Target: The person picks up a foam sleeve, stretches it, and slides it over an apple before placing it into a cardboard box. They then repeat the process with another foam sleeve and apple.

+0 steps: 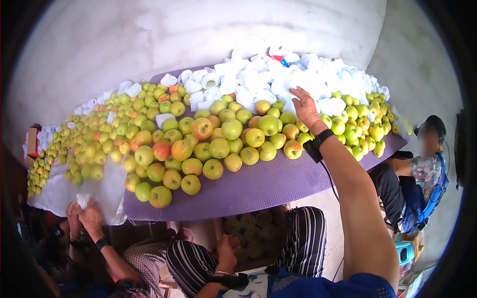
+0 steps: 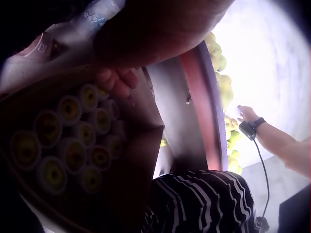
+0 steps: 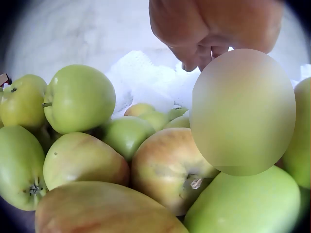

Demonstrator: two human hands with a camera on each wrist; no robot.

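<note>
My right hand (image 1: 306, 110) reaches over the heap of green and red-blushed apples (image 1: 231, 129), its fingers close to the pile of white foam net sleeves (image 1: 318, 74). Nothing shows in its grasp. In the right wrist view the same hand (image 3: 218, 24) hangs above several apples (image 3: 80, 99), with white foam nets (image 3: 138, 77) just beyond. My left hand (image 1: 227, 253) is low by my lap, fingers loosely curled and holding nothing visible. Beside it, a carton (image 2: 141, 179) holds rows of apples in foam sleeves (image 2: 73, 155).
The heap lies on a purple padded surface (image 1: 258, 186) with a white cloth (image 1: 107, 191) at left. At left, another person's hands (image 1: 89, 218) hold a white foam net (image 1: 83, 200). A seated person (image 1: 427, 174) is at right. A cable (image 1: 330, 176) hangs from my right wrist.
</note>
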